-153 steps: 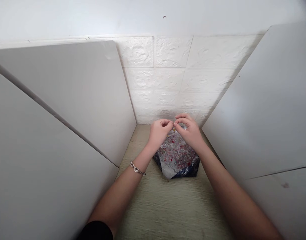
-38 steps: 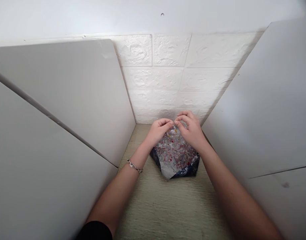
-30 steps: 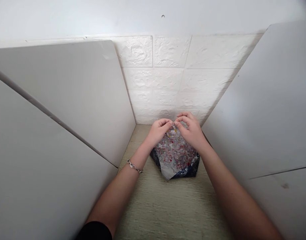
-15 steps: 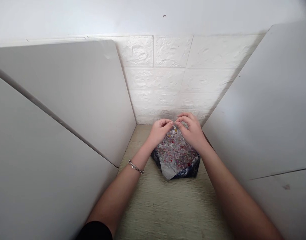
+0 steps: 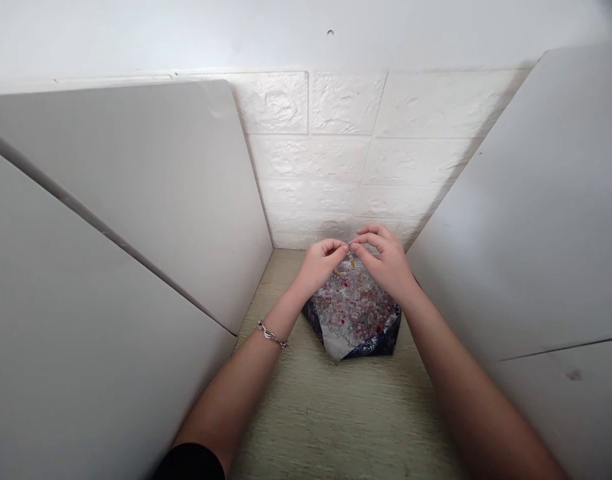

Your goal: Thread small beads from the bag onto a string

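Observation:
A heap of small mixed beads (image 5: 353, 303), clear, pink, red and lilac, lies in an open dark blue wrapper (image 5: 386, 343) with a whitish lining. Over its far edge, my left hand (image 5: 319, 267) pinches with thumb and index finger. My right hand (image 5: 385, 265) meets it fingertip to fingertip, thumb and index finger also pinched, the other fingers loosely curled. What they pinch is too small to make out. Just below the fingertips shows a small pale and yellow bit, and I cannot tell whether it hangs from them or lies among the beads.
The wrapper rests on a greenish wood-grain surface (image 5: 326, 413). White panels stand close on the left (image 5: 186, 187) and right (image 5: 526, 220). A white brick-patterned wall (image 5: 336, 160) closes off the back. On my left wrist is a chain bracelet (image 5: 272, 333).
Both hands stay over the far edge of the beads, and their fingertips have shifted only slightly. The wrapper has not moved noticeably.

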### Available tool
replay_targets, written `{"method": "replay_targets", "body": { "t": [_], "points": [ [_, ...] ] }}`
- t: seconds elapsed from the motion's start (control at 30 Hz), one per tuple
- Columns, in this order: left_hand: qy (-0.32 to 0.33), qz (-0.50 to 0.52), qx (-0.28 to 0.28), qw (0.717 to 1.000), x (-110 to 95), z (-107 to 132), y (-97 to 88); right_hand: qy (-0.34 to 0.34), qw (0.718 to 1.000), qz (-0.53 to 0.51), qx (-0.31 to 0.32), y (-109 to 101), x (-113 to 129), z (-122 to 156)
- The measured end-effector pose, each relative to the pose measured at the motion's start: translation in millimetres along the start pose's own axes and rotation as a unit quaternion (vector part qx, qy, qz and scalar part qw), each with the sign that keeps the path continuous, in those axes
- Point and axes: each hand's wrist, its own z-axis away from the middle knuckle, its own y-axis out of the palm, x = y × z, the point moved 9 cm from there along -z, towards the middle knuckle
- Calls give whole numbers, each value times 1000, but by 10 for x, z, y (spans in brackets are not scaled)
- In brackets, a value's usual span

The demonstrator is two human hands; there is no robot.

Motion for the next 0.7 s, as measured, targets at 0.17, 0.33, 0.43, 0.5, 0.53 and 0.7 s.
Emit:
{"method": "replay_targets", "body": {
  "t": [0.17,0.33,0.43,0.5,0.53,0.7],
  "points": [
    [-5,6,1,1000,5,9,9,7,1000,-13,13,36,-27,-1],
    [-15,16,-20,1000,32,6,-30,-3,1000,-20,19,52,-37,-6],
    [-9,7,-47,999,35,-4,-84,-1,999,-33,9,37,-47,-12],
    [1,-11,-64,998,26,-7,-118,5,999,-52,10,39,-54,-12],
    [8,-22,-71,997,18,-6,-130,12,998,-62,14,47,-60,-11],
    [30,-52,-75,995,-25,12,-120,41,996,-76,24,88,-87,10]
  ]
}}
